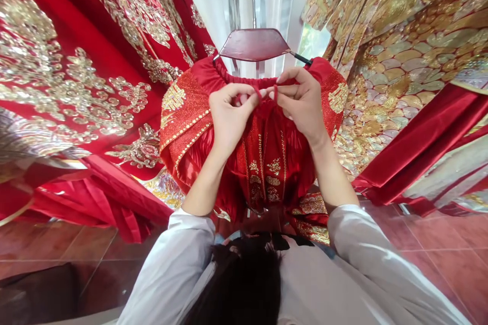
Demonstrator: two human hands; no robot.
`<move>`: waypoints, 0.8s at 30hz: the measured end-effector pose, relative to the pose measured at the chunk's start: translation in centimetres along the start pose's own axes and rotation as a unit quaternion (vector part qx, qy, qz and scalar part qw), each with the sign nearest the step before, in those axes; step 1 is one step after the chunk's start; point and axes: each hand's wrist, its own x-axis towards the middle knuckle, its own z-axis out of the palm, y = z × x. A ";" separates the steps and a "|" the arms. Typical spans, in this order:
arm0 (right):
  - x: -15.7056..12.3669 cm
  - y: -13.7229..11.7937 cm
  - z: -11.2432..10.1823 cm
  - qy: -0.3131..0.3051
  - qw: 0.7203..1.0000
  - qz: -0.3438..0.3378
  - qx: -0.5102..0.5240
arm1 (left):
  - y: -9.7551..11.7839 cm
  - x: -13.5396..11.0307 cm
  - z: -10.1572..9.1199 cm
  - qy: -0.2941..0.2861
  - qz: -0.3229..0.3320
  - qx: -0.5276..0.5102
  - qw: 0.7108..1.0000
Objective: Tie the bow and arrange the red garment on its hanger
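A red skirt point(190, 137) with gold trim and gold emblems hangs by its gathered waistband from a hanger point(254, 44) with a dark red centre piece and clips. At the front of the waistband, my left hand point(233, 106) pinches a thin red cord point(260, 94). Close beside it on the right, my right hand point(299, 101) has its fingers closed on the cord too, with a strand running over the fingertips. The fingertips of both hands nearly meet, and part of the cord is hidden behind them.
Red garments with silver-gold sequins point(95, 81) hang on the left. A gold scale-patterned garment point(412, 61) hangs on the right, with red fabric point(412, 147) below it. Behind the hanger are metal rails. Reddish floor tiles point(438, 233) and a dark box-like object point(38, 292) lie below.
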 end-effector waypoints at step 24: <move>-1.4 4.2 -0.3 0.104 0.948 -0.161 -0.253 | -1.1 -1.6 -1.9 -0.100 0.058 0.248 0.962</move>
